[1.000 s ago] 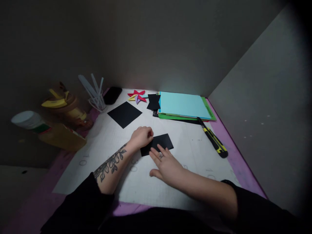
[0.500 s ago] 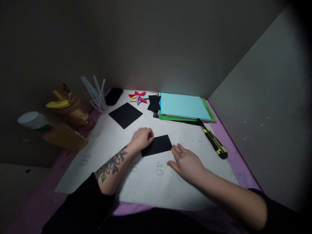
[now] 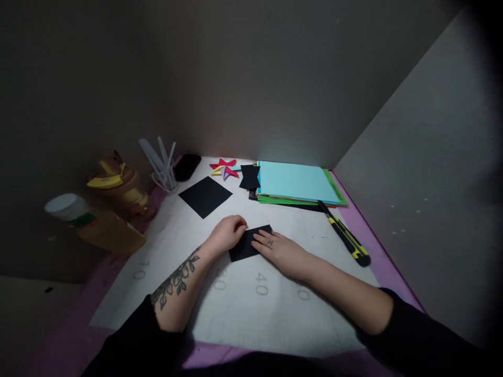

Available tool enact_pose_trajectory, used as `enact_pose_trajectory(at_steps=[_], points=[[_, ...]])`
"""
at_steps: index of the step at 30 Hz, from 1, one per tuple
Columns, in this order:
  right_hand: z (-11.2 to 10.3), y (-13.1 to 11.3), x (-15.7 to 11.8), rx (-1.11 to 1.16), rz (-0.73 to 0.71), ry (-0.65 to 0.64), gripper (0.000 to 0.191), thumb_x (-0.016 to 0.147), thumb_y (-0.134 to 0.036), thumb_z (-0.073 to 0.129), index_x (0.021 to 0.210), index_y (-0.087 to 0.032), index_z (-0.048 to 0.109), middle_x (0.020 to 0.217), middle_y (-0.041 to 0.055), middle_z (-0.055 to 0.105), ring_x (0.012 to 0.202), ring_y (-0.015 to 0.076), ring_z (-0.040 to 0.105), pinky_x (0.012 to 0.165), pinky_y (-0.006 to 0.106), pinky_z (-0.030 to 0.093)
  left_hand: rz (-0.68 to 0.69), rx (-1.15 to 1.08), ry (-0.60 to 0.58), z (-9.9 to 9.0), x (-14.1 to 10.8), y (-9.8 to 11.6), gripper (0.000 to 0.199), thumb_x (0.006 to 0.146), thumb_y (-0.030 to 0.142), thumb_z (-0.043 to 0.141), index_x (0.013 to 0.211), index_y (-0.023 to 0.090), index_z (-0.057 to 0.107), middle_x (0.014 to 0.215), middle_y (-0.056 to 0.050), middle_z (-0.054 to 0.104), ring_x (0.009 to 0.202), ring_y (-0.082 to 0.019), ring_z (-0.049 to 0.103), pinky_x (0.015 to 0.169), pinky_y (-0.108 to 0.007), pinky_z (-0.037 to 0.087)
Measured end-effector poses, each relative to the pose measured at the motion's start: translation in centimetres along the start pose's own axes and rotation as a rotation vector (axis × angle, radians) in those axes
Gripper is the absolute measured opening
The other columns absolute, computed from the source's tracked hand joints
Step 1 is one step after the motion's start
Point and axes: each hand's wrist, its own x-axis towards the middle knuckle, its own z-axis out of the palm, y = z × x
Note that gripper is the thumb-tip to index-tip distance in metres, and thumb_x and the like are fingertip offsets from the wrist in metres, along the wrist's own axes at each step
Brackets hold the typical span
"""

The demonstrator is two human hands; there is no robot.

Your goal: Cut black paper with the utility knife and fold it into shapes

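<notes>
Lying on white sheet point(image 3: 255, 324), black paper point(image 3: 242, 250) runs lengthwise left-right, right end angled away. Your right grip point(image 3: 285, 254), spread, grasping nothing, rests on right part; your left grip point(image 3: 227, 234) curls at left end, whether pinching, cannot tell.

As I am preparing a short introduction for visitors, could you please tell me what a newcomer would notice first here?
Probably the black paper rectangle in the middle, with the right hand laid over its right part and the left hand at its left end. Next might come the bright light-blue sheet atop the stack behind, and the yellow-and-black cutter to the right.
</notes>
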Motion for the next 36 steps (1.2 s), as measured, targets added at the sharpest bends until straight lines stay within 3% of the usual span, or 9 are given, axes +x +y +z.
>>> enact_pose_trajectory(at_steps=[5, 10, 14, 17, 20, 26, 30, 36], points=[[0.5, 2.0, 2.6, -0.041, 0.047, 0.089, 0.050, 0.090, -0.007, 0.042, 0.139, -0.016, 0.045, 0.144, 0.0172, 0.043, 0.135, 0.0295, 0.038, 0.103, 0.049, 0.041, 0.035, 0.032, 0.087, -1.8, -0.7, 0.1, 0.022, 0.087, 0.017, 0.047, 0.097, 0.016, 0.067, 0.095, -0.007, 0.066, 0.090, -0.018, 0.061, 0.082, -0.028, 0.047], [1.7, 3.2, 3.5, 0.030, 0.033, 0.318, 0.035, 0.092, -0.014, 0.046, 0.123, -0.017, 0.062, 0.129, 0.0139, 0.061, 0.123, 0.0241, 0.053, 0.100, 0.041, 0.046, 0.154, 0.308, -0.109, -0.7, -2.3, 2.6, 0.030, 0.087, 0.010, 0.045, 0.107, 0.014, 0.067, 0.104, -0.011, 0.067, 0.096, -0.023, 0.062, 0.085, -0.033, 0.049], [2.7, 2.7, 2.6, 0.146, -0.031, 0.425, 0.036, 0.087, -0.011, 0.049, 0.119, -0.014, 0.065, 0.126, 0.0153, 0.062, 0.126, 0.0257, 0.051, 0.101, 0.041, 0.047, 0.134, 0.483, -0.241, 0.7, -3.0, 4.2, 0.038, 0.087, 0.005, 0.041, 0.119, 0.003, 0.060, 0.119, -0.019, 0.064, 0.114, -0.027, 0.059, 0.096, -0.036, 0.047], [3.0, 2.7, 2.2, 0.205, -0.046, 0.441, 0.038, 0.085, -0.008, 0.048, 0.118, -0.013, 0.065, 0.128, 0.0169, 0.061, 0.129, 0.0268, 0.048, 0.102, 0.043, 0.047, 0.105, 0.539, -0.298, 0.8, -3.1, 4.6, 0.043, 0.087, 0.003, 0.038, 0.127, 0.001, 0.055, 0.131, -0.020, 0.056, 0.121, -0.028, 0.054, 0.098, -0.034, 0.047], [2.8, 2.8, 2.1, 0.188, -0.051, 0.401, 0.040, 0.085, -0.007, 0.046, 0.120, -0.011, 0.064, 0.131, 0.0178, 0.058, 0.131, 0.0275, 0.045, 0.103, 0.044, 0.045, 0.093, 0.579, -0.319, 1.2, -3.3, 4.8, 0.047, 0.086, 0.002, 0.038, 0.131, 0.003, 0.052, 0.138, -0.020, 0.050, 0.127, -0.029, 0.049, 0.098, -0.034, 0.047], [1.2, 0.8, 2.2, -0.037, 0.068, 0.149, 0.046, 0.088, -0.010, 0.043, 0.132, -0.009, 0.054, 0.139, 0.0158, 0.050, 0.131, 0.0351, 0.043, 0.100, 0.051, 0.044, -0.005, 0.617, -0.324, 2.4, -3.5, 5.7, 0.051, 0.087, 0.005, 0.037, 0.137, 0.001, 0.045, 0.147, -0.022, 0.037, 0.130, -0.039, 0.041, 0.083, -0.039, 0.055], [0.0, -0.4, 1.9, -0.092, 0.177, 0.048, 0.046, 0.090, -0.013, 0.041, 0.135, -0.014, 0.052, 0.142, 0.0100, 0.048, 0.131, 0.0336, 0.043, 0.099, 0.046, 0.045, 0.001, 0.636, -0.348, 1.9, -3.3, 6.3, 0.048, 0.090, 0.007, 0.034, 0.135, 0.002, 0.048, 0.145, -0.022, 0.039, 0.126, -0.038, 0.047, 0.082, -0.041, 0.055], [-0.1, 0.8, 1.0, -0.096, 0.265, 0.008, 0.055, 0.083, -0.007, 0.041, 0.136, -0.015, 0.050, 0.144, 0.0082, 0.046, 0.132, 0.0304, 0.042, 0.090, 0.041, 0.049, -0.017, 0.696, -0.341, 2.1, -4.0, 6.4, 0.046, 0.086, 0.002, 0.036, 0.128, -0.007, 0.051, 0.137, -0.034, 0.042, 0.123, -0.040, 0.049, 0.075, -0.038, 0.055]])
